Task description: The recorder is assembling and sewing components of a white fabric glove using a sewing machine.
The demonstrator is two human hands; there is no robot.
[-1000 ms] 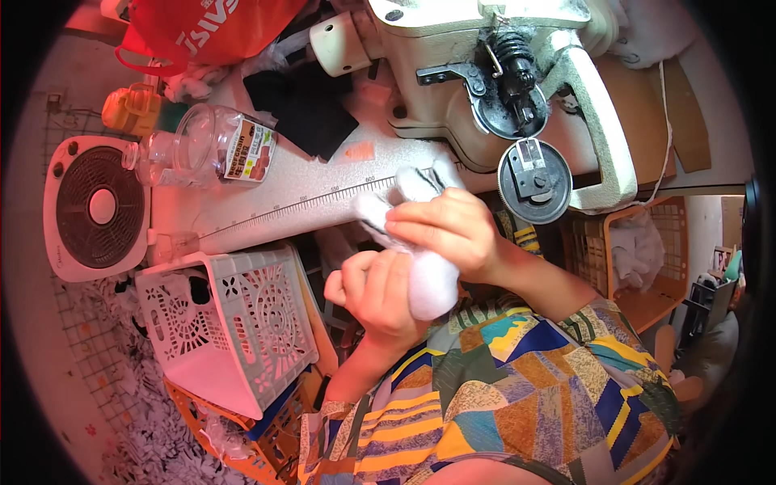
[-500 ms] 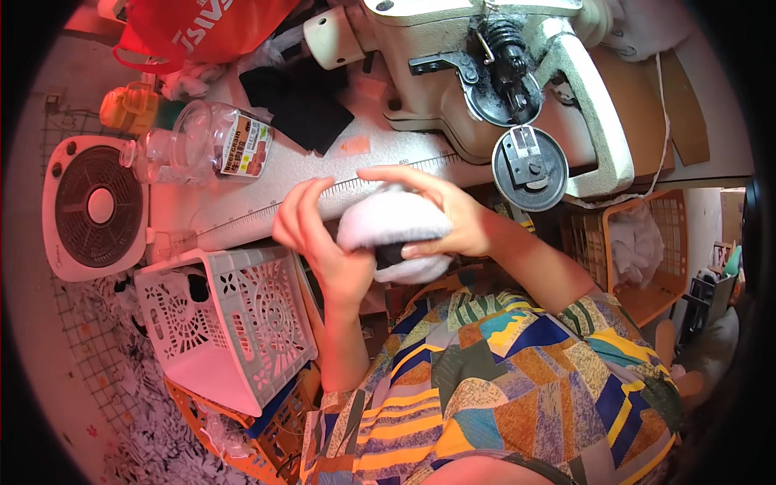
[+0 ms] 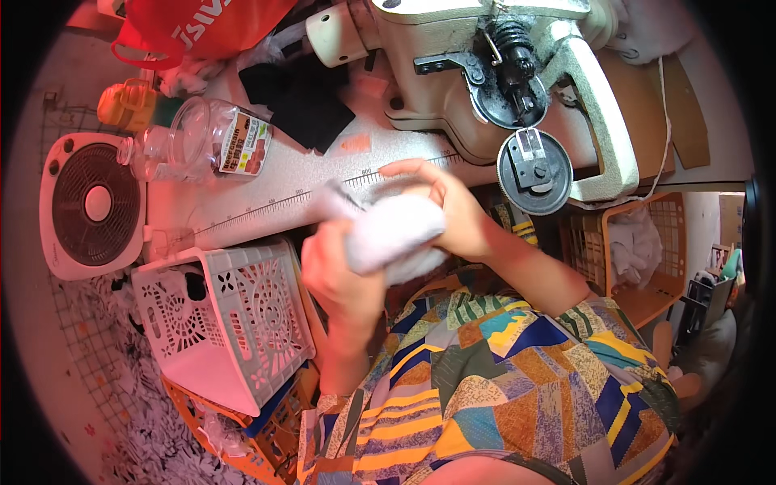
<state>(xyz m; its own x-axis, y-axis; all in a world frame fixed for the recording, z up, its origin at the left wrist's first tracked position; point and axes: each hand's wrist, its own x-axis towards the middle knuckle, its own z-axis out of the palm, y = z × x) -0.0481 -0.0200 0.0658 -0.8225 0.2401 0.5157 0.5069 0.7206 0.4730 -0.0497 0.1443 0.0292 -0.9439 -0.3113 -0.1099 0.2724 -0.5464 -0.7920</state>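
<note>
The table (image 3: pixel 283 170) is pale, with a ruler (image 3: pixel 315 194) along its near edge. A big white machine (image 3: pixel 428 81) stands on the right. A black cloth (image 3: pixel 299 105) lies left of the machine, and a clear jar (image 3: pixel 194 141) is between that and the fan (image 3: pixel 97 202). A red bag (image 3: pixel 202 32) is at the back. A white crate (image 3: pixel 263 307) is near the table's left part.

The fluffy cloth (image 3: pixel 396 230) is white and up in the air, between the two hands. The left hand (image 3: pixel 330 263) is blurry but curled around its left end. The right hand (image 3: pixel 461 218) is at its right side, one finger stretched out. The cloth hides part of this hand, so I cannot tell if it grips.
</note>
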